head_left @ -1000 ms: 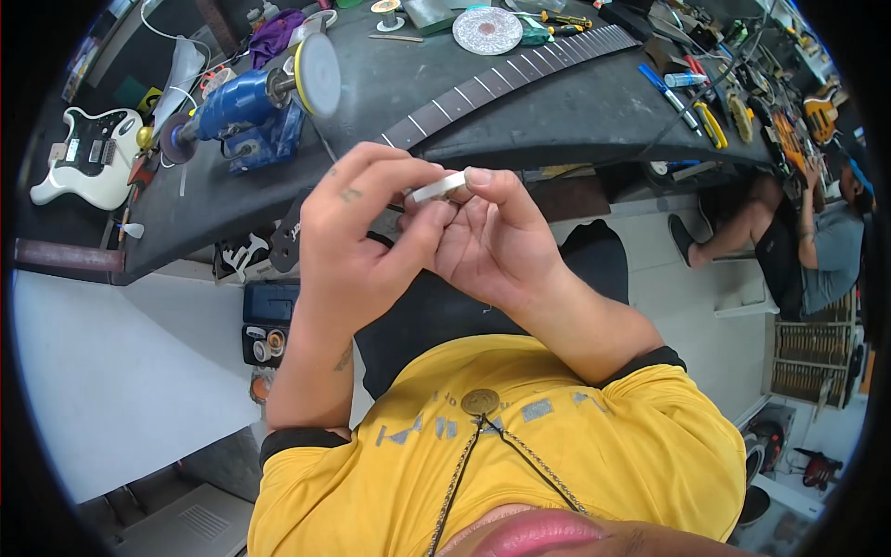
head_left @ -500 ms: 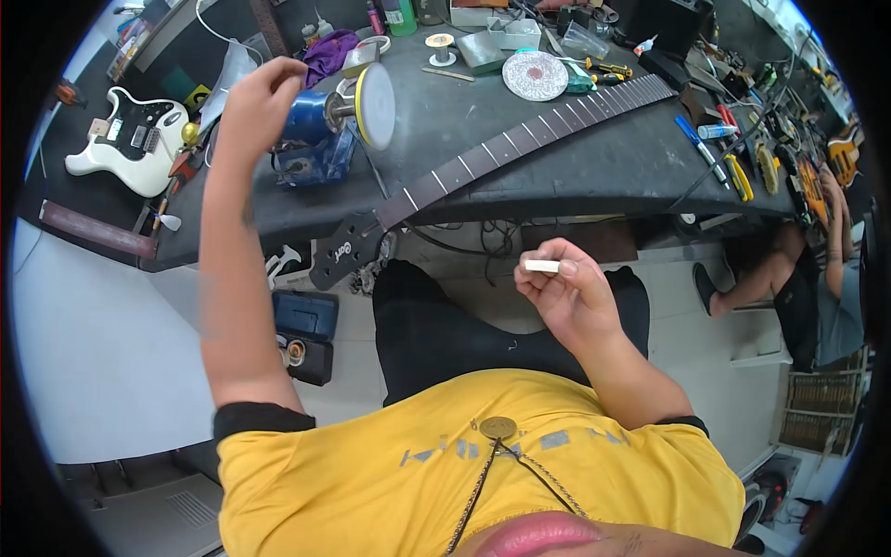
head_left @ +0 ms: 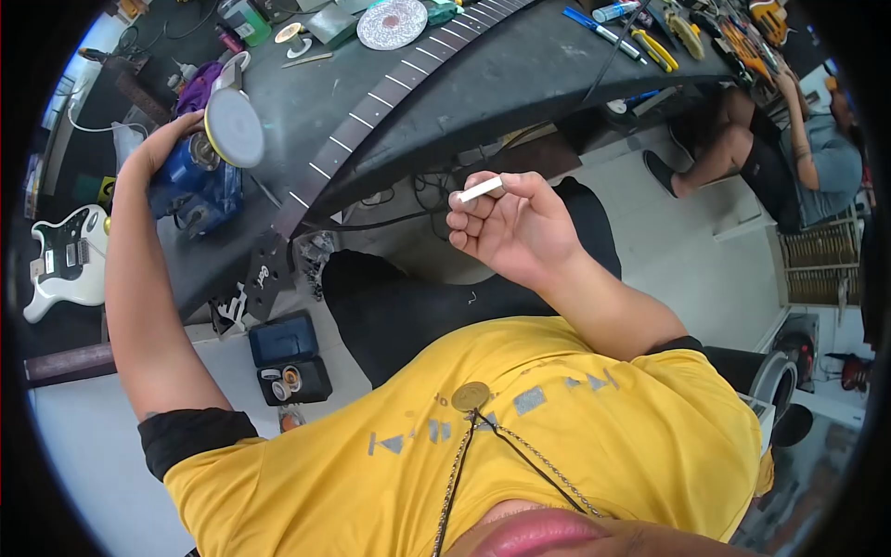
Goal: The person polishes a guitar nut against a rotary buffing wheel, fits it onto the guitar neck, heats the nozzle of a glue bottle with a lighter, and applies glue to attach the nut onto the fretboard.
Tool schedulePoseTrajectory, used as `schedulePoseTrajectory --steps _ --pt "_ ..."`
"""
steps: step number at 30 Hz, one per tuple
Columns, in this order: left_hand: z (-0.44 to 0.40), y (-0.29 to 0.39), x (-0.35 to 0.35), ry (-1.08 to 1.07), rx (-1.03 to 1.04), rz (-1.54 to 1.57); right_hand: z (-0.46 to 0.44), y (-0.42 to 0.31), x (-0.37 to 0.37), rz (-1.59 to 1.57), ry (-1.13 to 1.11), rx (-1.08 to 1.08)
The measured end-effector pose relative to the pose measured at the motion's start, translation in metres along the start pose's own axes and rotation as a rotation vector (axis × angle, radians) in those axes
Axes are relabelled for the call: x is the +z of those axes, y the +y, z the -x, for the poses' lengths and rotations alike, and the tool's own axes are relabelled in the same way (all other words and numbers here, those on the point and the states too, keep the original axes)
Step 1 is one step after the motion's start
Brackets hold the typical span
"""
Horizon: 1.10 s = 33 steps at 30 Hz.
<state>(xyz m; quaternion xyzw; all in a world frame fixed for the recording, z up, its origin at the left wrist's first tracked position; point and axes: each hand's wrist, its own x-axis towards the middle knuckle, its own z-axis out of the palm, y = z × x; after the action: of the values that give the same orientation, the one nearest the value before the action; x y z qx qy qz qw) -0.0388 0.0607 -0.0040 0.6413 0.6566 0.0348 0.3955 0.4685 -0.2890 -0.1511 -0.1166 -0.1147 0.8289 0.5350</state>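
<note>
Between the thumb and fingers of my right hand [head_left: 515, 227] is a small white guitar nut blank [head_left: 481, 191], held above my lap. My left hand [head_left: 169, 141] reaches to the blue bench grinder [head_left: 190, 172], just behind its pale sanding disc [head_left: 235, 128]. Its fingertips are partly hidden by the disc, so whether they grip anything does not show. A guitar neck [head_left: 357, 121] with a dark fretboard lies across the bench, its black headstock [head_left: 263, 277] jutting past the front edge.
A white guitar body [head_left: 70, 260] lies at the left. Along the bench are a speckled round disc [head_left: 392, 23], a blue marker [head_left: 603, 35] and yellow-handled pliers [head_left: 654, 49]. An open case [head_left: 290, 353] sits on the floor. Another person [head_left: 817, 158] sits at the right.
My left hand has come down from above the grinder to behind its disc. My right hand still holds the nut blank, now tilted. The whole view has shifted and turned.
</note>
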Motion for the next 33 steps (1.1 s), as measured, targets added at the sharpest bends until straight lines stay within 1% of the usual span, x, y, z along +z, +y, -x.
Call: schedulePoseTrajectory --steps 3,6,9,12,15,18,19,20,22,24,26,27,28,30,32,33 --pt "0.006 0.007 0.005 -0.085 -0.002 0.119 -0.003 0.001 0.0 -0.044 -0.045 0.016" --pt "-0.003 0.0 -0.001 -0.062 -0.042 0.118 0.0 0.003 0.003 -0.037 -0.115 -0.013" --pt "-0.02 -0.009 -0.008 -0.127 -0.06 0.205 0.001 0.004 0.007 -0.015 -0.16 -0.041" --pt "-0.04 -0.027 -0.019 -0.063 0.007 0.134 0.001 0.005 0.01 0.026 -0.16 -0.08" --pt "-0.004 -0.005 -0.002 0.144 -0.034 0.137 0.003 0.005 0.013 0.133 -0.181 -0.152" --pt "-0.002 -0.023 -0.01 0.593 0.444 -0.186 0.008 0.003 0.019 0.207 -0.197 -0.2" --pt "0.016 -0.018 0.001 0.809 0.549 -0.078 0.009 0.002 0.019 0.238 -0.202 -0.214" --pt "0.037 -0.013 0.009 0.914 0.572 -0.018 0.009 0.0 0.019 0.269 -0.206 -0.231" --pt "0.104 0.022 0.048 1.106 0.612 0.107 0.014 -0.004 0.025 0.409 -0.206 -0.332" --pt "0.177 0.067 0.134 1.115 0.758 0.34 0.02 -0.005 0.032 0.557 -0.209 -0.425" --pt "0.232 0.1 0.227 0.997 0.8 0.389 0.018 -0.006 0.037 0.724 -0.244 -0.513" --pt "0.245 0.106 0.26 0.882 0.922 0.359 0.013 -0.006 0.035 0.764 -0.308 -0.547" --pt "0.251 0.11 0.288 0.762 1.043 0.326 0.011 -0.004 0.037 0.765 -0.32 -0.538" --pt "0.258 0.121 0.325 0.608 1.075 0.375 0.009 -0.002 0.044 0.768 -0.336 -0.52" --pt "0.252 0.123 0.343 0.57 1.142 0.421 0.01 0.002 0.05 0.744 -0.33 -0.485" --pt "0.253 0.122 0.347 0.518 1.158 0.379 0.009 0.004 0.051 0.731 -0.33 -0.47"
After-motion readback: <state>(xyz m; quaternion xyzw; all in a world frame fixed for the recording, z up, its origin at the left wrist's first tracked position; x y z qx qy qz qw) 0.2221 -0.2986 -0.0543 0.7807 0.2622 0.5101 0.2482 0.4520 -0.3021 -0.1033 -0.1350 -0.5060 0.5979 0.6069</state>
